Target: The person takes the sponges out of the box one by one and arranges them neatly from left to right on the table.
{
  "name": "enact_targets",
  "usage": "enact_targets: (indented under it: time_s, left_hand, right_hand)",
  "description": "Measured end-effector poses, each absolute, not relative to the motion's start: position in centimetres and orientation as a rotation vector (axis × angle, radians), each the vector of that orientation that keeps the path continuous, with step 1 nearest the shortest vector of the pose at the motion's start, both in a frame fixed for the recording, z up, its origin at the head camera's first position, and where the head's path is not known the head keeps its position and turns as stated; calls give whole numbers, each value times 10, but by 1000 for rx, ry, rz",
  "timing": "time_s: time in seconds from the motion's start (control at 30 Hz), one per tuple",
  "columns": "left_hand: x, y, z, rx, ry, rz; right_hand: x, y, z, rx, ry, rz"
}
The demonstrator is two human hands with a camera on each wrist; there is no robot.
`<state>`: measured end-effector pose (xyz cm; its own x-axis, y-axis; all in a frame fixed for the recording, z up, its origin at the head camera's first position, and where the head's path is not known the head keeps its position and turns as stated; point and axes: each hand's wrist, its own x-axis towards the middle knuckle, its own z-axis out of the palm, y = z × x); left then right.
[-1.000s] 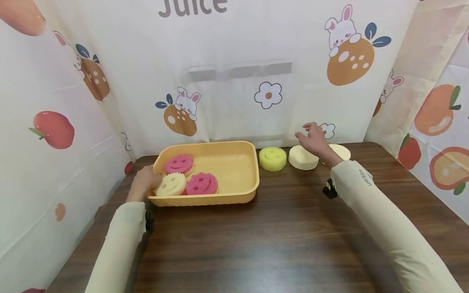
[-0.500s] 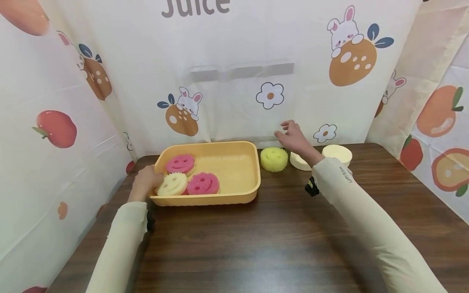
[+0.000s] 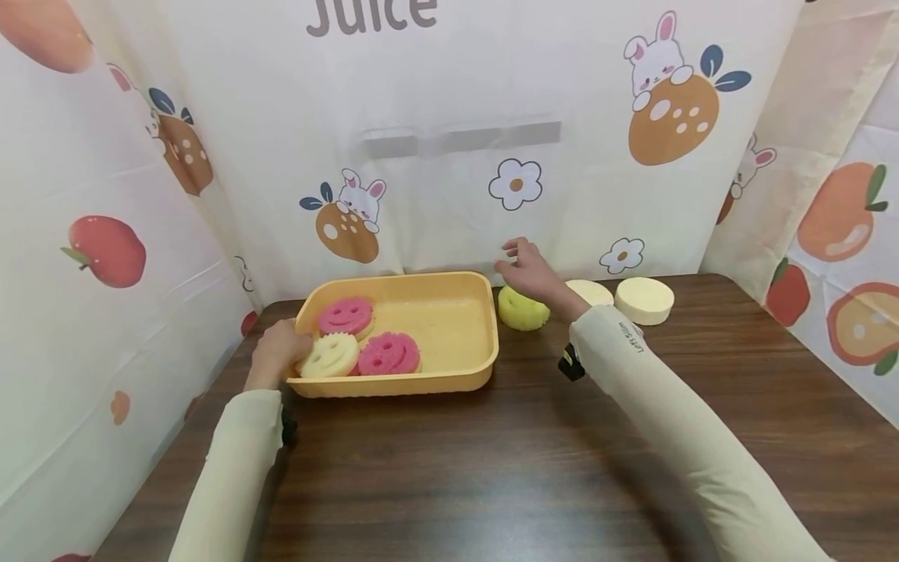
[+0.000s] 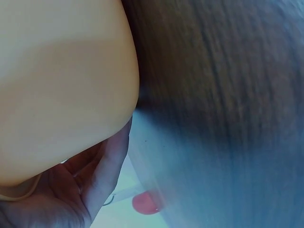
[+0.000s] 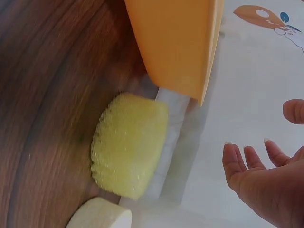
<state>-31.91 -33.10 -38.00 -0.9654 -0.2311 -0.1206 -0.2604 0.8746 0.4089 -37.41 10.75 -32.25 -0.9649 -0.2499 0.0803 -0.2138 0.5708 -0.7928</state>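
My left hand grips the left end of a yellow plastic tray; in the left wrist view its fingers reach round the tray's outer wall. Inside the tray are two pink smiley sponges and a cream smiley sponge. Over a yellow smiley sponge, just right of the tray, hovers my right hand. It holds nothing; its fingers are relaxed and apart from the sponge, as the right wrist view shows. That sponge stands on the table near the tray's corner.
Two plain cream round sponges sit to the right along the back edge: one partly behind my right forearm, the other in full view. A printed cloth rises behind the brown wooden table and along both sides.
My right hand has moved left, from above the cream sponges to above the yellow sponge. My left hand and the tray stay in place.
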Motion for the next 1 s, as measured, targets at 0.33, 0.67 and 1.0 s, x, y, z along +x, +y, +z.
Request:
enact_targets:
  time_s: [0.33, 0.67, 1.0]
  left_hand:
    - [-318, -331, -379, -370, 2968, 662]
    - [-318, -331, -381, -365, 2965, 664]
    - [-319, -332, -381, -398, 2962, 658]
  right_hand:
    - [-367, 91, -329, -543, 2717, -1372]
    - [-358, 66, -336, -599, 2687, -1384]
    - [-353, 44, -344, -639, 2654, -1380]
